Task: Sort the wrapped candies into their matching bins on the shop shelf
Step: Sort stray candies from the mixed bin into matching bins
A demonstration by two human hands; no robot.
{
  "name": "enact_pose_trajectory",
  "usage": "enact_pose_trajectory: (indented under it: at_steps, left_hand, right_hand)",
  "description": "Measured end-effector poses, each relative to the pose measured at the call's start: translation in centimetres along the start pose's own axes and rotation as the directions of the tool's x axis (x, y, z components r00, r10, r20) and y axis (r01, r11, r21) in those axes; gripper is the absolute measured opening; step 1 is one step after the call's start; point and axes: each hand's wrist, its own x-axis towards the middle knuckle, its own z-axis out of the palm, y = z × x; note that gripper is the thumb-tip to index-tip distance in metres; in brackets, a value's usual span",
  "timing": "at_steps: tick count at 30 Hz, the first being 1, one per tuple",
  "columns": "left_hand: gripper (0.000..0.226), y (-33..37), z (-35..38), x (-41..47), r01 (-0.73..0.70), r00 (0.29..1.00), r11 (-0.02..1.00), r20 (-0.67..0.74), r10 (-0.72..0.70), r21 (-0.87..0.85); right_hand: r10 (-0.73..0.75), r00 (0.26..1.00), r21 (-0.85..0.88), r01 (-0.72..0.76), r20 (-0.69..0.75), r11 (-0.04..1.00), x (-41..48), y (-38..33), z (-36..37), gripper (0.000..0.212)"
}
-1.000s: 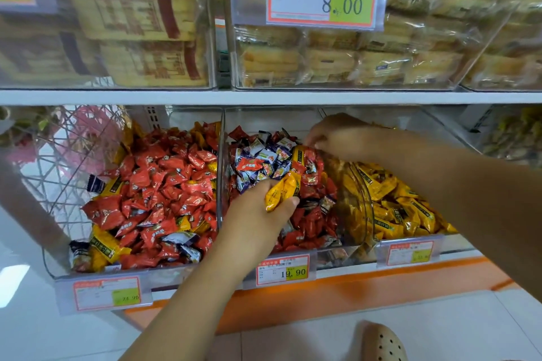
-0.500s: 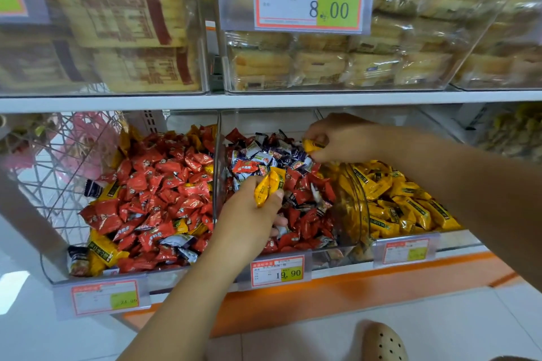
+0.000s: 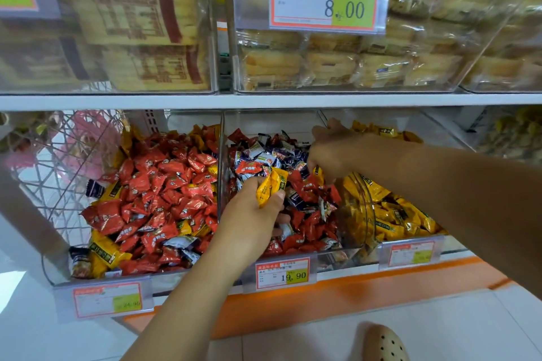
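Head view: the left hand (image 3: 252, 214) clenches a bunch of yellow candies (image 3: 269, 187) over the middle bin (image 3: 264, 123) (a jumble of red and blue wrappers (image 3: 305, 214)), their long sides standing roughly upright. The right hand (image 3: 331, 155) pinches another yellow candy (image 3: 318, 171) just beside the right bin (image 3: 359, 214), where the yellow ones belong. That bin lies right of both hands, the right hand nearer. Half a second back, the right hand was farther in; it has since drawn nearer and lower.
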Motion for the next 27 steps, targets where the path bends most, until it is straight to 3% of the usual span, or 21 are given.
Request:
enact_pose_trajectory:
  at_steps: [3,8,13,20,24,27]
  left_hand:
    - [0.034,0.0,-0.2,0.2,-0.01,1.0,1.0,0.008,0.01,0.016]
    - [0.047,-0.2,0.0,0.5,0.008,1.0,1.0,-0.002,-0.008,0.021]
    - [0.041,-0.3,0.1,0.4,-0.008,1.0,0.999,-0.022,0.009,0.031]
    - [0.048,-0.4,0.1,0.5,0.006,1.0,1.0,-0.02,-0.006,0.024]
    - [0.05,-0.4,0.2,0.6,0.011,0.999,0.999,-0.032,-0.01,0.035]
    - [0.048,-0.2,0.2,0.4,-0.001,0.999,0.999,-0.034,0.002,0.036]
  right_hand:
    - [0.002,1.0,0.014,-0.002,-0.002,1.0,0.2,0.1,-0.1,0.052]
    - [-0.025,1.0,0.038,0.026,-0.019,0.999,-0.3,0.7,-0.2,0.052]
    - [0.046,0.996,-0.031,-0.043,0.077,0.999,-0.3,-0.3,-0.5,0.045]
    - [-0.022,0.994,-0.078,0.014,-0.11,0.997,0.1,0.5,0.5,0.033]
    - [0.0,1.0,-0.075,0.001,0.005,0.997,-0.2,0.6,0.4,0.043]
    - [0.044,0.996,-0.193,-0.028,0.077,0.981,0.1,-0.9,0.3,0.016]
